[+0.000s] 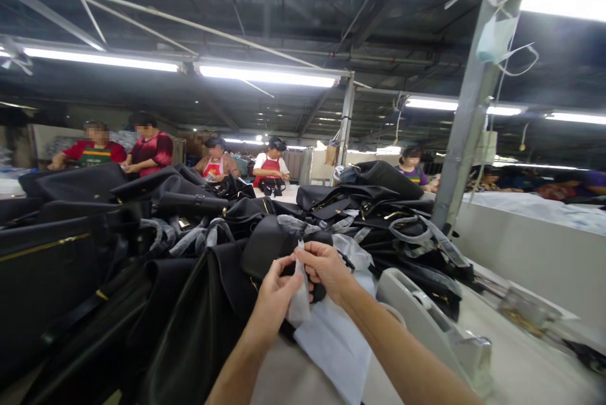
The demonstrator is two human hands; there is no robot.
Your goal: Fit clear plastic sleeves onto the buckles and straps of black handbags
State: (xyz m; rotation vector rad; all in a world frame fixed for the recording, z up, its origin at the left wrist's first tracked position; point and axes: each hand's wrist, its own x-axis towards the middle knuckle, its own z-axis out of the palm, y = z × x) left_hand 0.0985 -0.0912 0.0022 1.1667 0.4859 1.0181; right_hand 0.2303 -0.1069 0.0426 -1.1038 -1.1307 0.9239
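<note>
Both of my hands meet over the table in front of me, pinching a thin white wrapping sheet (299,307). My left hand (280,288) grips its left side with thumb and fingers. Close beside it, my right hand (326,266) holds the upper edge between thumb and forefinger. Just behind the hands sits a black bag (265,244), partly covered by them. Below my right hand lies a larger pale sheet (338,345) on the table.
Black bags (57,253) are heaped on the left, and more bags (374,181) lie behind. A tape dispenser (421,310) stands right of my arm. A metal post (466,96) rises at right, near a clear box (528,310). Several co-workers (272,165) work across the tables.
</note>
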